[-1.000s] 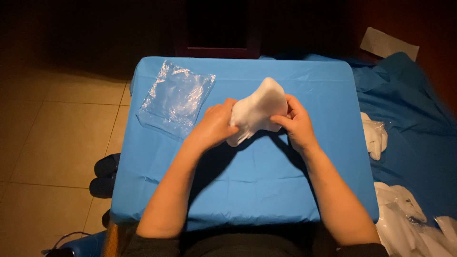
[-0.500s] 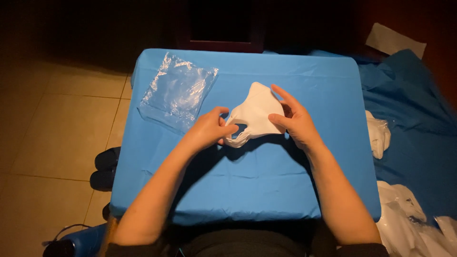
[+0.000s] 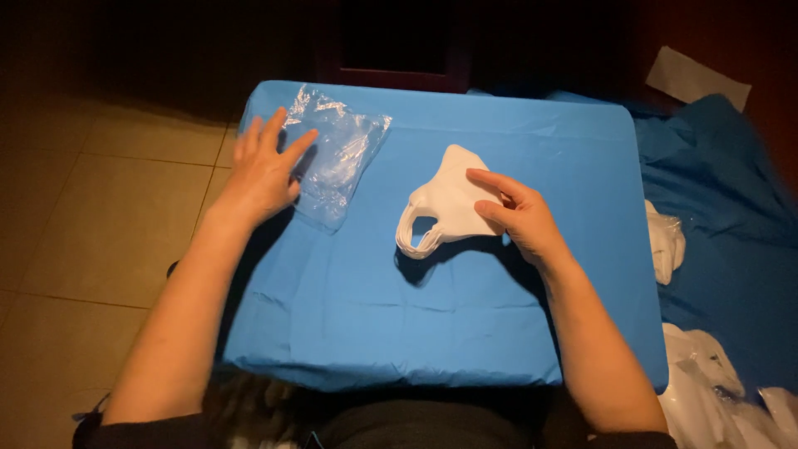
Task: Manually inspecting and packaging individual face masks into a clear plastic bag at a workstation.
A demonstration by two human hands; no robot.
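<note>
From the head camera, the right hand (image 3: 517, 218) pinches the right side of a folded white mask (image 3: 449, 205) near the middle of the blue-covered table (image 3: 374, 308), its ear loops hanging left. The left hand (image 3: 264, 170), fingers spread open, rests at the far left corner on a clear, crinkled plastic bag (image 3: 337, 158). More white pieces (image 3: 665, 241) lie beyond the right edge.

A dim room in a home, it seems: beige tiled floor (image 3: 100, 216) on the left, a small desk (image 3: 416, 333) under a blue cover, dark wooden furniture (image 3: 391, 50) at the far side, blue cloth (image 3: 731, 208) spread on the right.
</note>
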